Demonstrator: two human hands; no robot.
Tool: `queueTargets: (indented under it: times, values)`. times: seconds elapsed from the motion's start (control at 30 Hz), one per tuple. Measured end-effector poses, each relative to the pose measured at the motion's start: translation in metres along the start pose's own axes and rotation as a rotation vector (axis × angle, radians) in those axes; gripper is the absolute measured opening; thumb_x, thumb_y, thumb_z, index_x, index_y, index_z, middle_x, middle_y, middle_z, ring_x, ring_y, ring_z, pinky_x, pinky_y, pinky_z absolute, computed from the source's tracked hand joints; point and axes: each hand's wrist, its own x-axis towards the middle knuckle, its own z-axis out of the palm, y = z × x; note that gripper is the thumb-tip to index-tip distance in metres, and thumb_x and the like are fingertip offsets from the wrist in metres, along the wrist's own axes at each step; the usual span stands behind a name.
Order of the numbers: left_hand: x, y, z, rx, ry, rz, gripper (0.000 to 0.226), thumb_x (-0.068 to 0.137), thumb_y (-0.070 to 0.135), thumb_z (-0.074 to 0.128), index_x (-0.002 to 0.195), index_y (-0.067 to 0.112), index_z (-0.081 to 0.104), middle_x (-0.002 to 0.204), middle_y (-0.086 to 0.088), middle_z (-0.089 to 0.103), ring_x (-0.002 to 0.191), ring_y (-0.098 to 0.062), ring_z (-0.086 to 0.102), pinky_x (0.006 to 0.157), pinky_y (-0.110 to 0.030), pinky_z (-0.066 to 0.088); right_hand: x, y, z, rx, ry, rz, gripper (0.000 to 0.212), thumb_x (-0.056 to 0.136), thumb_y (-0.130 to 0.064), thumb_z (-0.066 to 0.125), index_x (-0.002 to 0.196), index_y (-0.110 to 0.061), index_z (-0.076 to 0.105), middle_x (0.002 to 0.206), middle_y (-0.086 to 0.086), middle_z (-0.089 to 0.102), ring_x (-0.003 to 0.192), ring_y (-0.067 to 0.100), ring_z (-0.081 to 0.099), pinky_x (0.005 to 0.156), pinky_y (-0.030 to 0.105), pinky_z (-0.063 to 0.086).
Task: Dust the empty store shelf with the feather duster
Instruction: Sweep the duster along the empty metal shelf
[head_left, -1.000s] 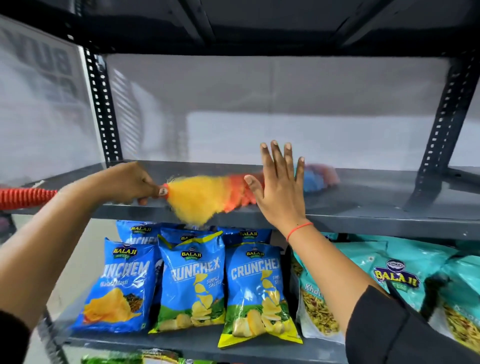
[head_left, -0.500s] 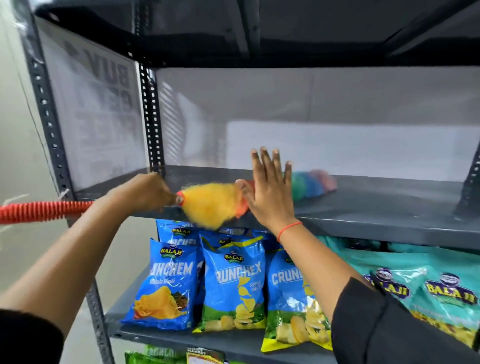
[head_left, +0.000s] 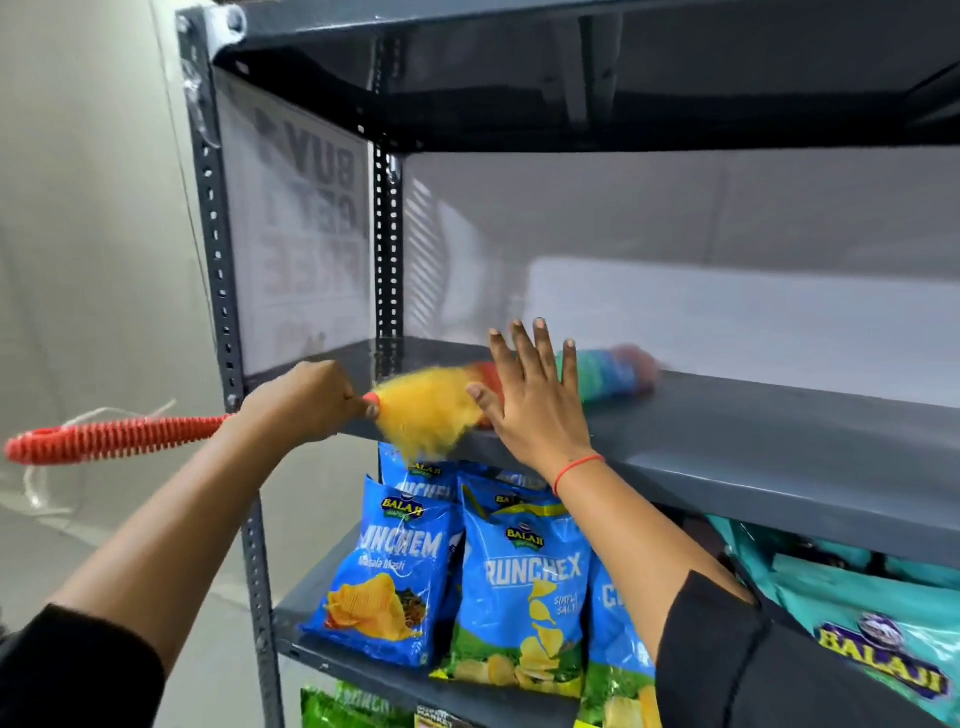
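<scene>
The feather duster (head_left: 441, 410) lies along the front part of an empty grey metal shelf (head_left: 753, 441), its yellow plumes spilling over the shelf's front lip and its orange, green, blue and pink sections running back and to the right across the surface (the far end is blurred, so its tip cannot be made out clearly). A person's left hand (head_left: 311, 397) is closed in a fist around the duster where the ribbed red handle (head_left: 119, 439) meets the yellow plumes; the handle sticks out to the left, past the rack's perforated upright (head_left: 218, 260), with a white cord loop (head_left: 36, 483) hanging from its end. The right hand (head_left: 535, 400) is raised with fingers (head_left: 519, 345) spread wide and straight, gripping nothing, palm turned toward the shelf just in front of the duster's midsection; whether it touches the plumes or the shelf edge cannot be told. A thin red thread bracelet (head_left: 576, 470) circles that wrist, and both arms wear black sleeves. On the shelf below stand blue Balaji chip bags (head_left: 524, 587), with teal snack packs (head_left: 857, 623) to their right. A translucent side panel (head_left: 301, 234) shows reversed lettering.
</scene>
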Motion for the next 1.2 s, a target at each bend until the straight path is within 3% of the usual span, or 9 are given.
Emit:
queueTargets:
  times: [0.1,0.17,0.27,0.4,0.6,0.77,0.9,1.07,1.2]
  values:
    - [-0.007,0.003,-0.004,0.087,0.204,-0.15,0.031,0.089,0.036,0.057,0.089,0.007,0.067,0.083,-0.013,0.064,0.078,-0.034,0.064,0.068,-0.037,0.05,0.001,0.001,-0.001,0.018,-0.017,0.023,0.068,0.09,-0.059,0.019,0.144,-0.019,0.009,0.155,0.011,0.008,0.141,0.026,-0.009,0.109,0.05,-0.013]
    - [-0.011,0.008,-0.003,0.12,0.351,-0.201,0.023,0.09,0.027,0.055,0.101,0.01,0.066,0.094,-0.014,0.067,0.082,-0.036,0.065,0.065,-0.037,0.047,0.0,0.0,-0.001,0.008,-0.02,0.012,0.068,0.09,-0.059,0.018,0.144,-0.019,0.008,0.155,0.011,0.006,0.14,0.027,-0.009,0.109,0.052,-0.012]
    - [-0.02,0.02,0.003,0.047,0.34,-0.125,0.025,0.091,0.034,0.053,0.093,0.013,0.066,0.089,-0.013,0.065,0.076,-0.034,0.062,0.063,-0.034,0.044,0.0,-0.001,0.0,0.026,0.001,-0.014,0.068,0.09,-0.058,0.019,0.145,-0.018,0.008,0.155,0.011,0.008,0.141,0.027,-0.008,0.108,0.05,-0.013]
    - [-0.026,0.044,0.008,0.027,0.103,-0.066,0.045,0.088,0.045,0.055,0.06,0.011,0.048,0.061,-0.004,0.052,0.052,-0.021,0.05,0.053,-0.028,0.04,-0.001,0.001,-0.001,0.047,0.005,-0.016,0.066,0.092,-0.057,0.021,0.144,-0.019,0.009,0.155,0.011,0.009,0.141,0.028,-0.007,0.108,0.05,-0.015]
    - [-0.022,0.033,-0.012,0.206,0.271,-0.212,0.031,0.092,0.032,0.053,0.106,0.005,0.063,0.101,-0.017,0.067,0.09,-0.035,0.066,0.07,-0.036,0.048,0.0,0.003,-0.002,0.11,-0.009,0.027,0.067,0.091,-0.057,0.021,0.144,-0.018,0.01,0.155,0.012,0.007,0.14,0.028,-0.009,0.109,0.053,-0.012]
    - [-0.035,0.025,0.005,0.121,0.396,-0.185,0.033,0.091,0.041,0.051,0.101,0.012,0.064,0.092,-0.015,0.068,0.066,-0.03,0.055,0.06,-0.032,0.042,-0.002,0.0,-0.002,0.072,0.005,-0.019,0.068,0.091,-0.058,0.019,0.145,-0.017,0.008,0.155,0.012,0.01,0.141,0.028,-0.006,0.109,0.054,-0.009]
    - [-0.046,0.012,0.014,0.177,0.227,-0.202,0.033,0.093,0.039,0.049,0.102,0.011,0.066,0.086,-0.008,0.063,0.077,-0.032,0.065,0.064,-0.035,0.052,-0.001,0.002,-0.002,0.069,-0.017,-0.028,0.068,0.091,-0.057,0.018,0.144,-0.017,0.007,0.155,0.012,0.008,0.141,0.028,-0.008,0.108,0.053,-0.012]
    - [-0.038,-0.002,-0.008,0.247,0.406,-0.382,0.018,0.091,0.016,0.053,0.098,0.006,0.066,0.084,-0.015,0.064,0.074,-0.035,0.063,0.061,-0.033,0.044,-0.001,0.001,-0.001,0.06,-0.013,-0.017,0.068,0.091,-0.058,0.017,0.144,-0.017,0.008,0.155,0.013,0.01,0.141,0.028,-0.007,0.109,0.054,-0.011]
    - [-0.047,-0.005,0.003,0.191,0.405,-0.273,0.029,0.093,0.034,0.049,0.097,0.011,0.066,0.077,-0.011,0.06,0.067,-0.032,0.057,0.06,-0.033,0.044,-0.002,-0.001,0.001,0.019,-0.008,-0.056,0.071,0.088,-0.061,0.012,0.144,-0.018,0.006,0.155,0.011,0.011,0.141,0.028,-0.006,0.109,0.055,-0.008]
